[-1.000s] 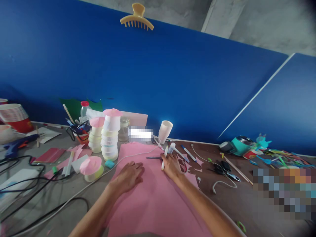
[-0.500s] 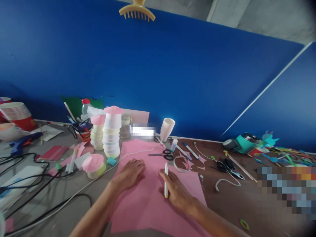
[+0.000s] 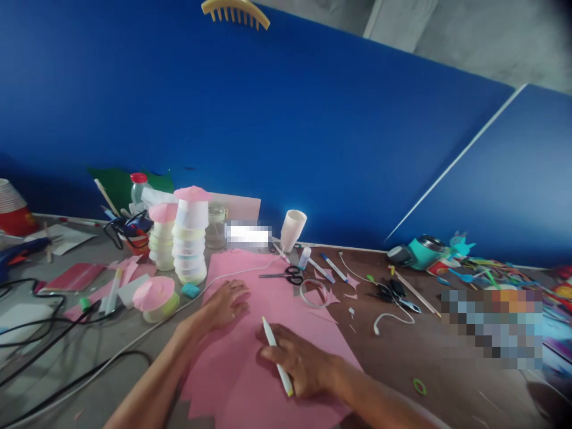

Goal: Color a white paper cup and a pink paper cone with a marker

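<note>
Pink paper sheets [image 3: 232, 372] lie in front of me on the table. My left hand [image 3: 226, 304] rests on the paper's left part, palm down, fingers stretched out and holding nothing. A white marker [image 3: 283, 374] with a yellow end is in my right hand [image 3: 309, 362], held against the thumb and slanting. That hand is low over the sheets, its fingertips near the paper. Beyond my hands, dark-handled scissors [image 3: 292, 274] lie on the far part of the paper, with a white cable [image 3: 243, 276] running across it.
On the left stand paper-cup stacks with pink tops [image 3: 190, 238], beside a small pink-topped cup [image 3: 155, 298] and a blue eraser [image 3: 190, 290]. A white cup [image 3: 293, 229], glue stick [image 3: 304, 258], tape roll [image 3: 313, 293] and blue-capped pen [image 3: 334, 267] stand or lie behind. Cables cross the left side.
My right hand has come nearer to me and left across the paper with the marker, which now slants more. My left hand stays on the paper. The whole view has shifted slightly.
</note>
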The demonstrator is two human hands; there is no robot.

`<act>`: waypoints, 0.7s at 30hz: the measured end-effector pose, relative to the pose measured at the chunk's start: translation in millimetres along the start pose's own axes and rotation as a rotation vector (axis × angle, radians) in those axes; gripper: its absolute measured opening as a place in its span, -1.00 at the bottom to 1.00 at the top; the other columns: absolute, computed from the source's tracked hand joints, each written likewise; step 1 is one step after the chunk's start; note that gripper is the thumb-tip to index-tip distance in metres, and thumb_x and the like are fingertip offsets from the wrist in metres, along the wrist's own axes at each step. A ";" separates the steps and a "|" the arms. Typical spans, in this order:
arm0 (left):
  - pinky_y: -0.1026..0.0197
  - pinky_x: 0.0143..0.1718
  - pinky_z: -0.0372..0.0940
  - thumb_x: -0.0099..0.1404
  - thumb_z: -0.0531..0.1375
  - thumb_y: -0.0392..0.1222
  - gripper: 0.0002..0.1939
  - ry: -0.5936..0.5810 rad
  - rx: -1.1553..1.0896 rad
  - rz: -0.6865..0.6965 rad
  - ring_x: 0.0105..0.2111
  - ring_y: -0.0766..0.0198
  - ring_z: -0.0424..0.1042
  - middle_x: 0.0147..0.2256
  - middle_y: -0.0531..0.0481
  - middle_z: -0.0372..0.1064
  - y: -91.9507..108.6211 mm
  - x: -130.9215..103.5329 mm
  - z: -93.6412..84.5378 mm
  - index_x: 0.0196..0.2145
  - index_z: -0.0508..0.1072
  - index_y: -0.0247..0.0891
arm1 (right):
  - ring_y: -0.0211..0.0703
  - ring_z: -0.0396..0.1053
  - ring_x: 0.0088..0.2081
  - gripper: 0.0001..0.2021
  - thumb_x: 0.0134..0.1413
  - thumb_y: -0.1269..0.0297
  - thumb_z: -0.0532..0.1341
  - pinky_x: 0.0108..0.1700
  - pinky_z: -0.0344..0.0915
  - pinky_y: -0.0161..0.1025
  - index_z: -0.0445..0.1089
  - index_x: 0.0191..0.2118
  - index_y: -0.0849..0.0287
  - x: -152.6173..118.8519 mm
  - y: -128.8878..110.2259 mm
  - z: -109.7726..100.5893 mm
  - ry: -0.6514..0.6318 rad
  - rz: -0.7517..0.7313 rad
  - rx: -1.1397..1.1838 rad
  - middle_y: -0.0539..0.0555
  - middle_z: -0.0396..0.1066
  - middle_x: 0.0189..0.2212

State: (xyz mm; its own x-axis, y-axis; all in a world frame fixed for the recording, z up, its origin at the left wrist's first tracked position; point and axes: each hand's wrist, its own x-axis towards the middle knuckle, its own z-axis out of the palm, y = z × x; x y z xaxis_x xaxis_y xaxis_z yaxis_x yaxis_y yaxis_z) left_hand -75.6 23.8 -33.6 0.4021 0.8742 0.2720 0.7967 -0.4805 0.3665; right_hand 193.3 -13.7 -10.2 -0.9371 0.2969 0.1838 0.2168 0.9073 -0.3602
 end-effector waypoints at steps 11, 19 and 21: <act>-0.10 0.18 0.25 0.23 0.26 -0.14 -0.63 -0.045 0.053 -0.033 0.10 0.00 0.40 0.09 -0.21 0.44 -6.4 -4.8 3.3 0.00 0.50 -0.22 | 0.09 0.31 0.11 -0.54 -0.04 0.31 0.33 0.25 0.12 0.07 0.35 0.04 0.13 13.4 3.7 -20.9 -0.114 0.031 -0.142 0.23 0.44 0.02; -0.05 0.13 0.29 0.28 0.16 -0.21 -0.72 -0.025 0.071 -0.012 0.06 0.03 0.43 0.03 -0.18 0.48 -6.3 -1.5 6.9 -0.07 0.53 -0.21 | 0.23 0.14 0.28 -0.53 0.09 0.43 0.18 0.23 0.15 0.24 0.21 0.15 0.24 -24.6 1.7 21.8 0.214 0.470 -0.089 0.41 0.24 0.23; -0.02 0.10 0.32 0.31 0.09 -0.26 -0.73 0.011 0.057 -0.007 0.02 0.06 0.45 -0.02 -0.15 0.51 -6.4 -0.7 8.1 -0.13 0.55 -0.20 | 0.22 0.14 0.28 -0.56 0.09 0.42 0.19 0.24 0.14 0.25 0.24 0.12 0.22 -22.6 3.4 22.1 0.208 0.449 -0.064 0.40 0.23 0.23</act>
State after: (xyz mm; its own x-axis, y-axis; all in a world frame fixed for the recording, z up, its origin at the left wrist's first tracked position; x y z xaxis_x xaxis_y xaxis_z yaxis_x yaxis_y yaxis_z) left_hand -77.4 26.8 -43.4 0.3922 0.8765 0.2793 0.8238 -0.4697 0.3174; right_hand 209.2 -24.0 -35.8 -0.6744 0.7095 0.2043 0.6086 0.6909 -0.3901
